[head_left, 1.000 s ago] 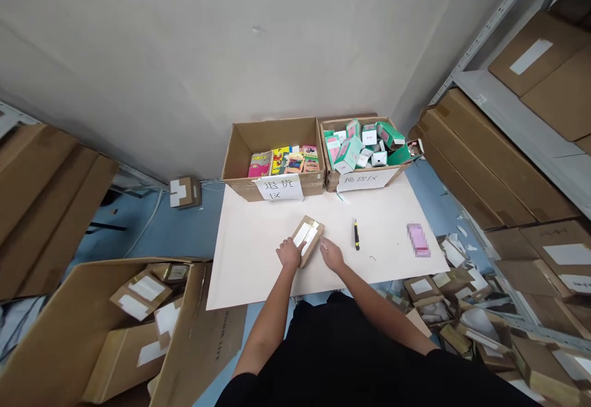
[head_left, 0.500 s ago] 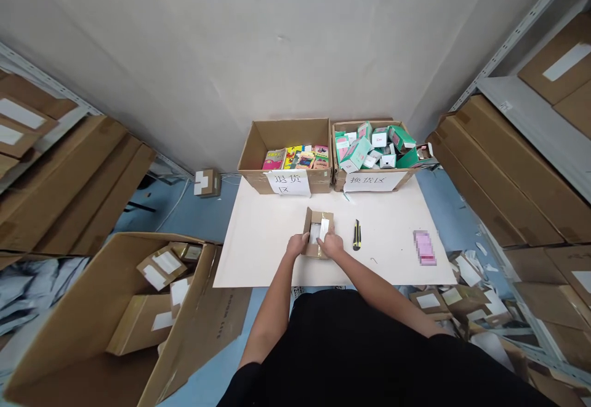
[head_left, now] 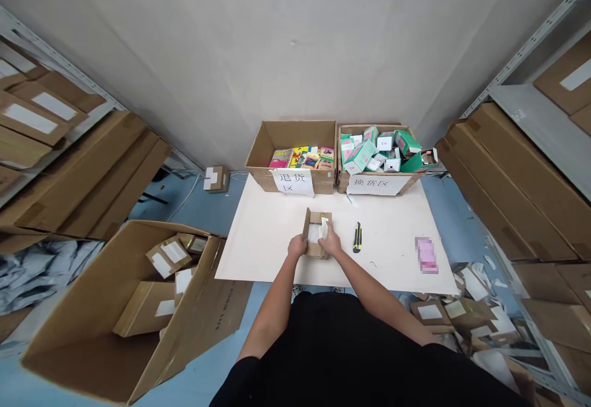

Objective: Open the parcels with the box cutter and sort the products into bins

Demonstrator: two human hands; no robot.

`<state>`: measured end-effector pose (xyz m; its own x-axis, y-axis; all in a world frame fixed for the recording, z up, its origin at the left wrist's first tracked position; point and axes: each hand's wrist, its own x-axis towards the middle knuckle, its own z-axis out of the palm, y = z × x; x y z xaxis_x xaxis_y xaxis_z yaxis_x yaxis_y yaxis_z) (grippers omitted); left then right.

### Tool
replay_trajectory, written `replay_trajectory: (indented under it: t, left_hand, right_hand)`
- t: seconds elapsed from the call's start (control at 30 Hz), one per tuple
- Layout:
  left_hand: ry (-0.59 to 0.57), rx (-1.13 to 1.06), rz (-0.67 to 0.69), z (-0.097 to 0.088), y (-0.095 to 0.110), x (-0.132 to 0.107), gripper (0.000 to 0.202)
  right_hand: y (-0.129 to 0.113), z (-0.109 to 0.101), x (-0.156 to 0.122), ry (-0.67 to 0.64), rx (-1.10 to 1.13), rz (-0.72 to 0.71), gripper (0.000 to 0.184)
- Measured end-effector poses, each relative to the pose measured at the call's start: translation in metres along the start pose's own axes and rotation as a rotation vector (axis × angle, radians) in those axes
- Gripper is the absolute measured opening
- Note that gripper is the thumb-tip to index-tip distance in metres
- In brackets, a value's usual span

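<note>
The left hand (head_left: 297, 246) is closed on the left side of a small carton (head_left: 316, 252), and the right hand (head_left: 331, 242) grips its right flap. The carton sits open near the middle of the table's (head_left: 263, 241) front edge, something whitish inside. Uneven pulling on the flaps could tear the cardboard or tip the carton; a rightward slip could knock the cutter (head_left: 357, 238) toward the table's right edge.
</note>
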<state>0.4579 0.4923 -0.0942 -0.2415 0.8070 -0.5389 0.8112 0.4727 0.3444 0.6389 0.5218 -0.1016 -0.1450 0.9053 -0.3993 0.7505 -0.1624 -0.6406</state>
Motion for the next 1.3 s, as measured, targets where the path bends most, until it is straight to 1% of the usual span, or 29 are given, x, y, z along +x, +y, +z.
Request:
replay_trajectory:
  t: [0.2, 0.27, 0.33, 0.43, 0.5, 0.53, 0.57, 0.6, 0.63, 0.7, 0.77, 0.83, 0.9, 1.0, 1.07, 1.13, 1.17, 1.23, 1.3]
  left_hand:
    - [-0.012, -0.077, -0.022, -0.010, -0.015, 0.010, 0.033]
    - [-0.021, -0.117, -0.014, -0.011, -0.020, 0.009, 0.035]
    - [-0.005, -0.146, -0.025, -0.009, -0.023, 0.005, 0.043]
    - [0.074, -0.145, -0.101, -0.002, -0.022, -0.003, 0.058]
    - [0.209, -0.095, -0.143, 0.003, -0.016, -0.008, 0.065]
    - [0.286, -0.049, -0.127, 0.005, -0.012, -0.010, 0.066]
    - [0.338, 0.011, -0.075, 0.006, -0.007, -0.011, 0.063]
    - [0.360, 0.076, 0.000, 0.007, -0.003, -0.011, 0.058]
    - [0.347, 0.133, 0.084, 0.007, 0.000, -0.011, 0.051]
    - [0.235, 0.206, 0.199, 0.005, 0.005, -0.009, 0.039]
    - [0.120, 0.239, 0.207, 0.002, 0.007, -0.006, 0.030]
    - [0.015, 0.239, 0.177, 0.000, 0.007, -0.003, 0.030]
    - [-0.047, 0.187, 0.153, -0.002, 0.007, -0.002, 0.035]
    - [-0.069, 0.074, 0.137, -0.004, 0.006, 0.000, 0.046]
    - [-0.103, 0.048, 0.155, -0.005, 0.003, 0.000, 0.049]
    - [-0.161, 0.067, 0.216, -0.006, -0.002, -0.001, 0.054]
    - [-0.190, 0.084, 0.253, -0.005, -0.005, -0.002, 0.060]
    - [-0.235, 0.115, 0.303, -0.003, -0.008, -0.005, 0.081]
    - [-0.257, 0.144, 0.299, 0.002, -0.008, -0.008, 0.094]
  right_hand:
    - [0.027, 0.003, 0.002, 0.035, 0.357, -0.064, 0.093]
    - [0.036, 0.004, 0.001, 0.041, 0.400, -0.034, 0.090]
    - [0.044, 0.005, 0.000, 0.070, 0.397, 0.008, 0.087]
    - [0.053, 0.007, -0.007, 0.119, 0.296, -0.011, 0.084]
    - [0.054, 0.009, -0.012, 0.141, 0.130, -0.070, 0.077]
    - [0.053, 0.009, -0.015, 0.148, 0.028, -0.105, 0.073]
    - [0.050, 0.009, -0.016, 0.150, -0.073, -0.138, 0.070]
    - [0.047, 0.008, -0.017, 0.143, -0.166, -0.176, 0.069]
    - [0.043, 0.007, -0.016, 0.126, -0.244, -0.221, 0.066]
    - [0.033, 0.001, -0.010, 0.056, -0.357, -0.321, 0.057]
    - [0.022, -0.005, -0.001, -0.043, -0.423, -0.401, 0.048]
    - [0.013, -0.010, 0.008, -0.109, -0.454, -0.411, 0.049]
    - [0.007, -0.013, 0.017, -0.110, -0.444, -0.367, 0.062]
    - [0.000, -0.015, 0.026, -0.060, -0.376, -0.297, 0.089]
    - [-0.005, -0.016, 0.034, -0.031, -0.358, -0.258, 0.097]
    - [-0.011, -0.017, 0.044, 0.007, -0.392, -0.215, 0.097]
    - [-0.014, -0.018, 0.049, 0.031, -0.416, -0.201, 0.095]
    - [-0.019, -0.020, 0.061, 0.070, -0.449, -0.183, 0.090]
    - [-0.020, -0.022, 0.072, 0.062, -0.450, -0.171, 0.085]
